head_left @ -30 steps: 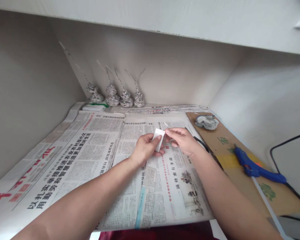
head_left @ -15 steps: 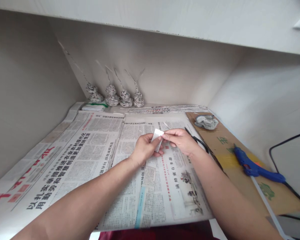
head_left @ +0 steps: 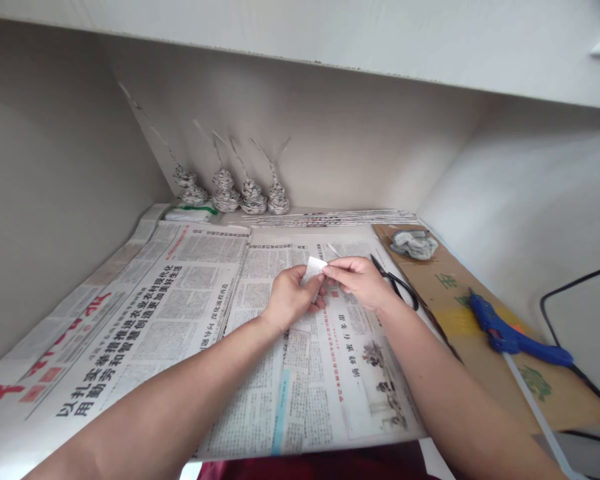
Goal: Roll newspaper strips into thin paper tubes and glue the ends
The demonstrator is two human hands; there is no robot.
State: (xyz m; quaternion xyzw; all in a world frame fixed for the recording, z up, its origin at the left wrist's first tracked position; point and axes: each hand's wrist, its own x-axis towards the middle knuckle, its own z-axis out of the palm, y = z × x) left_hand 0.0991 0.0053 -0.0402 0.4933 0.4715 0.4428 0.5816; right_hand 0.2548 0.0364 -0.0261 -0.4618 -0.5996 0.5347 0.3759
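Observation:
Between my two hands is a small piece of printed paper, held above the newspaper sheets that cover the table. My left hand pinches it between thumb and fingers from the left. From the right, the fingertips of my right hand grip its edge. Part of the paper is hidden behind my left thumb and fingers. Just beyond my right hand lies a pair of scissors with black handles, partly covered by the hand and forearm.
Several woven-paper gourd shapes stand along the back wall, beside a bundle of thin paper rods. On the right, cardboard carries a crumpled grey cloth and a blue glue gun with its cord. A shelf edge overhangs above.
The small paper has turned slightly in my fingers, and less of its lower part shows below my left thumb. Both hands stay in nearly the same place.

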